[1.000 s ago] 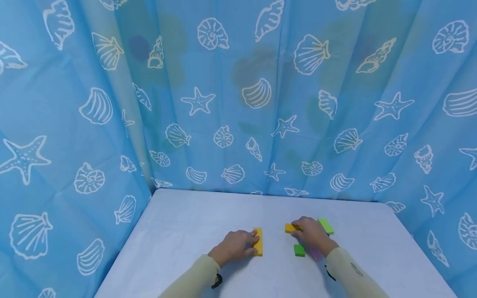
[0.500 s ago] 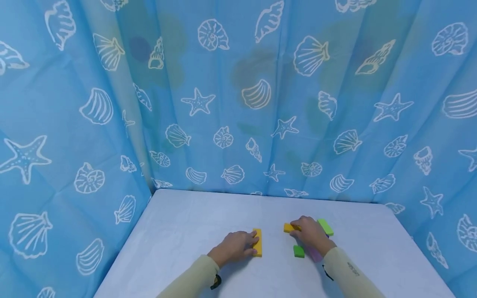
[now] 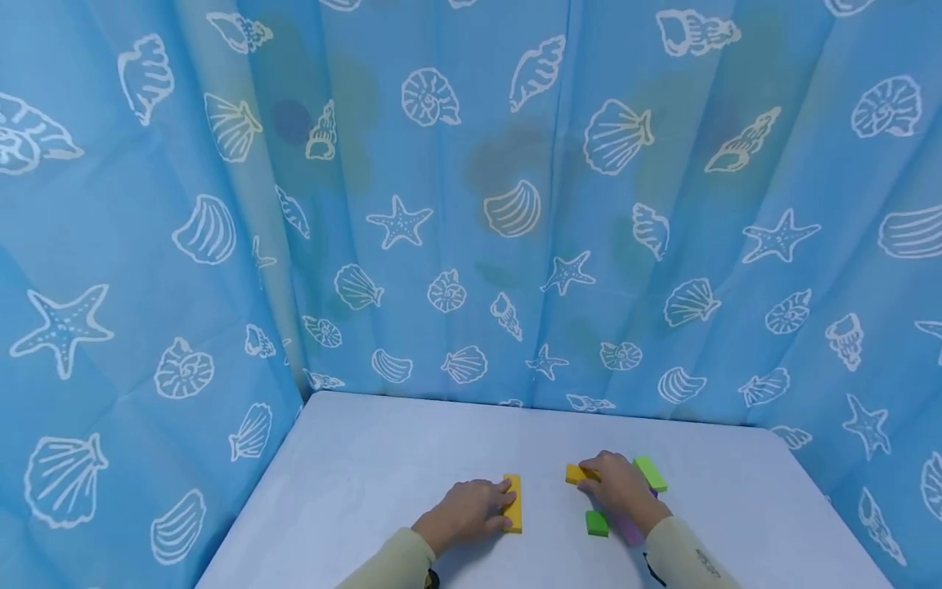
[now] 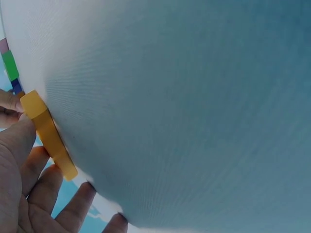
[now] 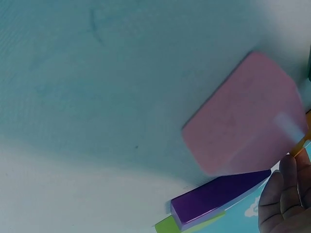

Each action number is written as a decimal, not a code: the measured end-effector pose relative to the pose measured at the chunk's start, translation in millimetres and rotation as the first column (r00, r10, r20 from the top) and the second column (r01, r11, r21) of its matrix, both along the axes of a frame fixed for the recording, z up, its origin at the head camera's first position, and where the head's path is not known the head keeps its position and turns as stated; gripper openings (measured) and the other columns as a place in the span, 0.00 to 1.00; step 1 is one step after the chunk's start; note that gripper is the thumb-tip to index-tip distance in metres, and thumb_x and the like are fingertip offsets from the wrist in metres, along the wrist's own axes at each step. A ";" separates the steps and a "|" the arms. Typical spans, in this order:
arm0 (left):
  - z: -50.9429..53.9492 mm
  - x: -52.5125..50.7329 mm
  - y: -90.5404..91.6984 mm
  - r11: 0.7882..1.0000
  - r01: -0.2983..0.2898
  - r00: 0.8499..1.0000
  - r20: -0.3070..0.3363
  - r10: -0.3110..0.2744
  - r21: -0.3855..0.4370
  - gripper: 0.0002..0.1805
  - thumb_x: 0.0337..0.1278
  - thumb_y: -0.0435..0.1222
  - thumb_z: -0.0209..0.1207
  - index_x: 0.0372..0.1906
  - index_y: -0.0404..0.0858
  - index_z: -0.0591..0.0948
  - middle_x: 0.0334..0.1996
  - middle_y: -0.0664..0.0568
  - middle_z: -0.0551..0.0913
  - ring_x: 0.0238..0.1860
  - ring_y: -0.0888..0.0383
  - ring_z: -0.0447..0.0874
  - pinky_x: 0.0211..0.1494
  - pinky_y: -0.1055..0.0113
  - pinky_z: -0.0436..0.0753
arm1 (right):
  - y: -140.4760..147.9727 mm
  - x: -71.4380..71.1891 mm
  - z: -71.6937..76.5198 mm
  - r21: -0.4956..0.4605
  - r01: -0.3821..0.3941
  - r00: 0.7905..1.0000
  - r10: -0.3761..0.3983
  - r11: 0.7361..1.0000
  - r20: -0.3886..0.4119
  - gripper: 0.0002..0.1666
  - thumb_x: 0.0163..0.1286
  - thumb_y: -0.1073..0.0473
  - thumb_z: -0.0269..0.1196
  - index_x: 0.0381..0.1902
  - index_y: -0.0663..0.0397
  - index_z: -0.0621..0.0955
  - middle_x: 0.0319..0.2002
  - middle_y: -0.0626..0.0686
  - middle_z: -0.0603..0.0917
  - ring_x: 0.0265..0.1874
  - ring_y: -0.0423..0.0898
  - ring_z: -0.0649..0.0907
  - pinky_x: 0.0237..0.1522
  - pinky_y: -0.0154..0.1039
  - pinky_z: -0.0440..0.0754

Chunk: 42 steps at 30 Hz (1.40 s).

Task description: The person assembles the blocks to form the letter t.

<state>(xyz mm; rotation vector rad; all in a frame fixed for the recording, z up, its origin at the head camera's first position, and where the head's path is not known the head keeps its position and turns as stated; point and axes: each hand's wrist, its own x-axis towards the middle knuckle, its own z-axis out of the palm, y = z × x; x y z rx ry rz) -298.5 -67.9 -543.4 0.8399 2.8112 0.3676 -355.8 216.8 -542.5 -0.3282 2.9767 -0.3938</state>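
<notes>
In the head view my left hand (image 3: 471, 511) holds a long yellow block (image 3: 513, 517) on the white table, with thumb and fingers on its left side. The left wrist view shows the thumb at one end of this yellow block (image 4: 48, 131) and fingertips further along it. To the right, my right hand (image 3: 618, 484) pinches a second yellow block (image 3: 574, 474) lying crosswise; its right part is hidden under the fingers. Just below that hand sits a small green block (image 3: 597, 523). A pink block (image 5: 248, 116) lies under the right wrist.
Behind the right hand lies a light green block (image 3: 651, 474). Next to it is a purple block (image 5: 214, 199), mostly hidden in the head view. A blue curtain with white shells (image 3: 456, 245) stands along the back and sides of the white table (image 3: 397, 442).
The head view has tilted slightly upward, so everything sits lower in it. Both hands keep hold of their yellow blocks, with no clear movement on the table.
</notes>
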 end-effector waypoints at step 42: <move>-4.3 6.6 3.0 1.000 -0.005 1.000 -0.016 0.005 -0.010 0.27 0.64 0.54 0.59 0.66 0.53 0.76 0.69 0.61 0.73 0.66 0.57 0.76 0.66 0.56 0.77 | -4.5 -7.3 -6.6 -0.275 0.171 0.980 -0.136 0.946 0.144 0.16 0.65 0.58 0.68 0.51 0.53 0.85 0.47 0.54 0.84 0.45 0.49 0.80 0.55 0.52 0.81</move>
